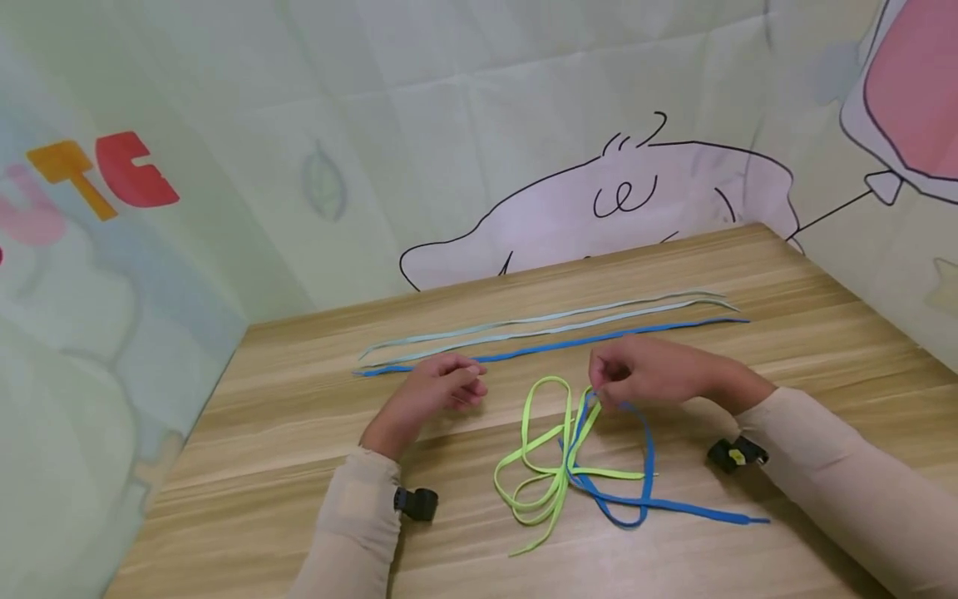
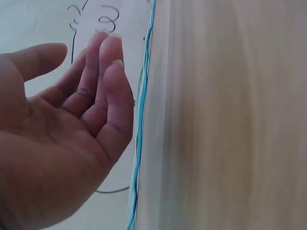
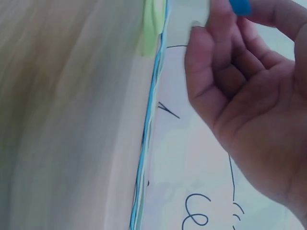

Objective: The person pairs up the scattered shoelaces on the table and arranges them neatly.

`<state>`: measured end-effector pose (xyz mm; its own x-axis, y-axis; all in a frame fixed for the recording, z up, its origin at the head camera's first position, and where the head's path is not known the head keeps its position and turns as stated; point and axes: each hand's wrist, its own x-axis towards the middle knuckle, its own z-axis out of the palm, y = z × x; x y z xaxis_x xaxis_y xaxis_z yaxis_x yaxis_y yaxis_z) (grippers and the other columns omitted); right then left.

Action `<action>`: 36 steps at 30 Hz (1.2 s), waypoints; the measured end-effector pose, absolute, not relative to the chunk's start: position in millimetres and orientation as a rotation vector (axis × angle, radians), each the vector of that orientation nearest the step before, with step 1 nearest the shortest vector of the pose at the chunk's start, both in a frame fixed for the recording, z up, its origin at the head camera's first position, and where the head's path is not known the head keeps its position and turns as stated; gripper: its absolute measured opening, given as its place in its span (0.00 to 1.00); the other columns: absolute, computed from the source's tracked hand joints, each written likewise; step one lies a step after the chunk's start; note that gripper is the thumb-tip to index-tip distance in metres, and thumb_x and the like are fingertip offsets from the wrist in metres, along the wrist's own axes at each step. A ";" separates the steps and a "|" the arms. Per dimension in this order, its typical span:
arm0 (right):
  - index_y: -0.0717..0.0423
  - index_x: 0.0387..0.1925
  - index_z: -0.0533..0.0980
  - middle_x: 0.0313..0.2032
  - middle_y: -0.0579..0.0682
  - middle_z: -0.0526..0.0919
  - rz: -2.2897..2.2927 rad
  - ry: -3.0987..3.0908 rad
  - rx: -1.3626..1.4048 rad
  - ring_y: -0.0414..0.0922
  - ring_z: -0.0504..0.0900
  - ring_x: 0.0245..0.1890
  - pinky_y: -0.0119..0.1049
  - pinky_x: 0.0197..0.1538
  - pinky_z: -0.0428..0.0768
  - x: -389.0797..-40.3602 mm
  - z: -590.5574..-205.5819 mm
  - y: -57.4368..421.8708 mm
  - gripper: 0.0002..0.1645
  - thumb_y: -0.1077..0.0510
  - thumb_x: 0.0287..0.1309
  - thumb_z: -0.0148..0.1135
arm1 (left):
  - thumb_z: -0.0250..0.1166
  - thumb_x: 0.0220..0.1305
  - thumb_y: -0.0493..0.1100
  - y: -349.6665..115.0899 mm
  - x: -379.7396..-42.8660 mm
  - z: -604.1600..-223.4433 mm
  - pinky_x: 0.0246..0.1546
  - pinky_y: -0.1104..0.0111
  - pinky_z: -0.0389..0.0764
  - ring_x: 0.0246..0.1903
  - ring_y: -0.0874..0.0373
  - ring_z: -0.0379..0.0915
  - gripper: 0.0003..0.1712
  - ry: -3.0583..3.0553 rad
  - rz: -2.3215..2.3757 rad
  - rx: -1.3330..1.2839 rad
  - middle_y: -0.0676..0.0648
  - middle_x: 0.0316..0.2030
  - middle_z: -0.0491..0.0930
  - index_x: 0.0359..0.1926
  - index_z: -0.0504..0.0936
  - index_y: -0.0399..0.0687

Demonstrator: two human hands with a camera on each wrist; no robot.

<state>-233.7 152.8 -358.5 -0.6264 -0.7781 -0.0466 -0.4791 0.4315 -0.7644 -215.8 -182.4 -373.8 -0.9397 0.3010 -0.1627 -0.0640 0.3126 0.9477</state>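
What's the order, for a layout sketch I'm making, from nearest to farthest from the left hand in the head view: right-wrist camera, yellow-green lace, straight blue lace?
From the left hand:
1. Straight blue lace, passing just behind the hand in this view.
2. Yellow-green lace, looped, to the hand's right.
3. Right-wrist camera, farther right, beyond the yellow-green lace.

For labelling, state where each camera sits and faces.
Head: worn there, facing forward and down at the table; left hand, right hand, sleeves show.
Left wrist: worn there, facing the straight blue lace; only the left hand shows.
Right wrist: worn there, facing that lace; the right hand shows, pinching the looped blue lace.
Wrist views share that lace and backdrop.
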 end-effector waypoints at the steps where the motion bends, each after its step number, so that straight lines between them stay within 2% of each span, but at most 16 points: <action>1: 0.52 0.34 0.76 0.28 0.48 0.82 -1.078 2.276 -1.069 0.44 0.77 0.28 0.34 0.33 0.75 -233.2 -357.3 152.7 0.04 0.63 0.62 0.62 | 0.57 0.74 0.42 -179.7 -215.3 -373.5 0.44 0.63 0.83 0.38 0.53 0.83 0.18 2.271 1.658 0.232 0.42 0.39 0.84 0.56 0.77 0.32; 5: 0.58 0.37 0.76 0.30 0.56 0.82 -1.242 2.141 -1.078 0.55 0.78 0.30 0.38 0.35 0.79 -230.6 -352.1 152.4 0.02 0.64 0.68 0.58 | 0.57 0.74 0.43 -169.5 -211.8 -372.3 0.44 0.62 0.83 0.39 0.53 0.83 0.19 2.263 1.617 0.310 0.43 0.39 0.84 0.56 0.78 0.32; 9: 0.63 0.40 0.75 0.31 0.59 0.82 -1.336 2.043 -1.048 0.65 0.78 0.33 0.41 0.37 0.81 -227.2 -348.3 151.3 0.04 0.65 0.71 0.55 | 0.58 0.75 0.45 -158.6 -207.4 -372.9 0.44 0.61 0.83 0.40 0.52 0.83 0.20 2.212 1.586 0.410 0.42 0.41 0.84 0.58 0.78 0.34; 15: 0.64 0.42 0.75 0.35 0.59 0.82 -1.398 2.026 -1.075 0.59 0.80 0.34 0.44 0.40 0.83 -221.1 -343.0 147.2 0.06 0.63 0.70 0.58 | 0.58 0.75 0.47 -137.3 -198.6 -369.0 0.44 0.58 0.83 0.44 0.48 0.82 0.19 2.178 1.505 0.619 0.45 0.43 0.84 0.59 0.78 0.40; 19: 0.60 0.42 0.76 0.36 0.66 0.81 -1.433 2.024 -1.125 0.54 0.80 0.33 0.43 0.41 0.83 -218.1 -340.2 144.7 0.04 0.63 0.67 0.62 | 0.59 0.74 0.48 -125.5 -191.7 -366.9 0.46 0.56 0.82 0.46 0.51 0.81 0.19 2.159 1.520 0.697 0.44 0.45 0.84 0.58 0.80 0.43; 21: 0.58 0.42 0.77 0.36 0.66 0.81 -1.441 2.027 -1.152 0.52 0.80 0.33 0.41 0.41 0.82 -216.9 -339.2 143.7 0.04 0.63 0.67 0.63 | 0.59 0.75 0.47 -121.5 -189.0 -366.5 0.47 0.54 0.82 0.48 0.50 0.80 0.18 2.129 1.554 0.726 0.42 0.47 0.83 0.58 0.81 0.42; 24: 0.57 0.42 0.78 0.37 0.65 0.81 -1.469 2.012 -1.185 0.52 0.80 0.33 0.40 0.41 0.81 -215.0 -337.9 143.3 0.04 0.65 0.66 0.63 | 0.59 0.74 0.45 -117.2 -185.5 -365.1 0.48 0.52 0.81 0.49 0.48 0.79 0.18 2.113 1.557 0.782 0.44 0.51 0.83 0.59 0.81 0.43; 28: 0.58 0.42 0.79 0.38 0.64 0.82 -1.537 1.953 -1.201 0.53 0.80 0.35 0.41 0.42 0.82 -212.2 -335.7 142.0 0.05 0.67 0.65 0.62 | 0.60 0.74 0.46 -114.0 -182.3 -365.6 0.52 0.57 0.79 0.54 0.52 0.76 0.18 2.122 1.534 0.871 0.49 0.56 0.81 0.60 0.81 0.48; 32: 0.59 0.42 0.79 0.37 0.62 0.82 -1.582 1.918 -1.205 0.53 0.80 0.36 0.42 0.42 0.82 -209.7 -332.9 140.7 0.05 0.68 0.65 0.62 | 0.60 0.74 0.44 -111.0 -181.4 -367.4 0.53 0.62 0.79 0.57 0.59 0.73 0.16 2.120 1.547 0.955 0.47 0.56 0.81 0.57 0.82 0.45; 36: 0.60 0.42 0.79 0.37 0.66 0.81 -1.592 1.926 -1.233 0.52 0.80 0.35 0.42 0.42 0.83 -209.3 -332.7 140.5 0.05 0.69 0.66 0.60 | 0.61 0.73 0.41 -110.9 -181.0 -367.5 0.52 0.61 0.80 0.56 0.55 0.74 0.12 2.083 1.609 0.970 0.42 0.54 0.81 0.51 0.83 0.39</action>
